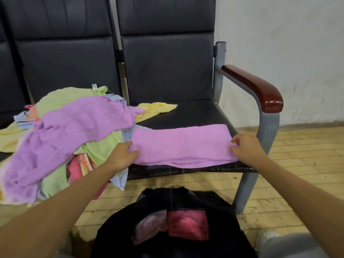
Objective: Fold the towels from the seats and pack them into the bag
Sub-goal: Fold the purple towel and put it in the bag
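A purple towel [183,144], folded into a long strip, lies along the front edge of the right seat [193,112]. My left hand [123,155] grips its left end and my right hand [245,146] pinches its right end. A heap of unfolded towels [65,131] in purple, green, yellow, pink and blue covers the left seat and spills over its front. A yellow towel [156,108] reaches onto the right seat. On the floor below stands the open black bag [214,205] with a folded pink towel [188,226] and a pale one inside.
The right seat has a grey metal frame with a brown wooden armrest [255,88] just right of my right hand. Dark padded backrests [165,58] rise behind. A white wall and wooden floor [301,164] lie to the right.
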Tool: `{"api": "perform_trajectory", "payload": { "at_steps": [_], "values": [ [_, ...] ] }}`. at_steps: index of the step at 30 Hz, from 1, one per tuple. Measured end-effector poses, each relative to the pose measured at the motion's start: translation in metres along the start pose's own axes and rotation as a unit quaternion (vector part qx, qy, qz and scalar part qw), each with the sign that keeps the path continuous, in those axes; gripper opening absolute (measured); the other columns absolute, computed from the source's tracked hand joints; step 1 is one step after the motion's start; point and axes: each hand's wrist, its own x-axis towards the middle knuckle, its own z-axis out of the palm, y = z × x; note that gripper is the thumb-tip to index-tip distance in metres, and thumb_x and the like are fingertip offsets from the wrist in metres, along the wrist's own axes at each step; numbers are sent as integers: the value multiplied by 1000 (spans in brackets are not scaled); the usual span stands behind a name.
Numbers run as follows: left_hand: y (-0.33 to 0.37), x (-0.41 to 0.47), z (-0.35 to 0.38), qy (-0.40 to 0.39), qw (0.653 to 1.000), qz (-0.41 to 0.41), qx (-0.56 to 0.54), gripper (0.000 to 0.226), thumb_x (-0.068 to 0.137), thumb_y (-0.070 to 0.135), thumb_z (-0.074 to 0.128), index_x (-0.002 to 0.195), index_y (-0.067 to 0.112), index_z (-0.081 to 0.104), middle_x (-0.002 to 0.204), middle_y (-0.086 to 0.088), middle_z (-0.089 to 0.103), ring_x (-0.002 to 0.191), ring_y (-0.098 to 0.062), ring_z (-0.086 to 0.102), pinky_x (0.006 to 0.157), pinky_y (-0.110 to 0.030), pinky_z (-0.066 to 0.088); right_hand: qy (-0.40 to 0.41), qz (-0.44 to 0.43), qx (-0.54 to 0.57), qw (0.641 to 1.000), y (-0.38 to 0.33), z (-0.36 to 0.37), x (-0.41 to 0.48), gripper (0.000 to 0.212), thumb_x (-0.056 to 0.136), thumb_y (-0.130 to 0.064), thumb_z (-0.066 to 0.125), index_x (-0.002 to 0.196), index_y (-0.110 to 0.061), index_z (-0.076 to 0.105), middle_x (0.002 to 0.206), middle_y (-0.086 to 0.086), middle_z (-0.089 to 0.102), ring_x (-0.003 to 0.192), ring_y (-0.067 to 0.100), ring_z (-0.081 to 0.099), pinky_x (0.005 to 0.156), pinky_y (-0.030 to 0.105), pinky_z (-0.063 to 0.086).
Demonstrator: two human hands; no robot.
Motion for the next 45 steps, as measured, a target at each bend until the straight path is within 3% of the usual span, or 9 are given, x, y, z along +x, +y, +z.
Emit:
{"api": "perform_trajectory", "payload": {
  "at_steps": [1,3,8,13,20,25,30,36,45],
  "values": [
    [3,3,2,22,1000,-18,-5,18,93,17,60,97,-1,59,97,-11,59,98,-28,53,70,-24,41,-12,27,10,1000,-1,3,5,26,90,-18,66,110,-1,63,103,12,63,91,25,60,76,28,46],
    [13,9,7,28,997,-72,-15,21,90,13,64,83,8,44,93,-7,47,90,-22,44,62,-25,33,-45,83,30,995,-4,4,11,28,84,-16,73,103,0,62,89,10,59,85,23,58,72,31,47],
    [33,23,10,-22,986,-159,-32,53,82,9,73,125,-3,45,114,-13,47,102,-25,47,79,-30,39,-100,165,119,974,-14,-2,16,21,75,-5,76,86,1,59,81,8,55,91,28,59,85,38,54],
    [31,26,6,-38,964,-191,-182,59,74,0,75,126,-4,47,121,-18,58,103,-31,59,82,-38,54,-136,191,181,955,-17,-6,11,28,77,-3,73,73,-7,46,82,6,49,82,24,52,75,36,50],
    [16,5,-14,-82,913,-258,-305,51,73,2,80,117,-5,57,106,-23,69,76,-30,68,53,-34,59,-156,203,221,941,-11,-14,6,28,81,-13,74,97,-1,54,85,8,53,71,19,51,54,27,41],
    [9,-6,-19,-35,891,-242,-383,21,89,20,68,96,1,59,78,-12,65,61,-21,61,40,-21,49,-142,244,331,900,-9,-11,6,32,79,-6,75,104,-1,56,99,14,60,85,26,58,74,36,51],
    [17,-6,-20,-26,850,-238,-469,17,96,15,55,82,7,56,40,-1,55,29,-10,49,30,-14,36,-176,266,370,873,-10,-5,2,18,92,-22,66,91,-9,55,83,10,57,68,21,50,57,31,42],
    [60,5,-21,35,882,-139,-449,10,96,16,51,98,8,58,80,-7,58,66,-15,56,49,-21,44,-149,251,347,891,-5,-2,6,11,94,-10,59,101,-2,55,91,13,60,80,26,59,70,36,51],
    [158,10,43,-16,942,-73,-328,21,96,19,47,75,15,49,71,-3,50,62,-16,48,61,-30,43,-172,238,395,870,-2,-4,5,15,96,-5,49,83,-10,54,66,6,49,61,17,48,57,27,43]
  ]
}}
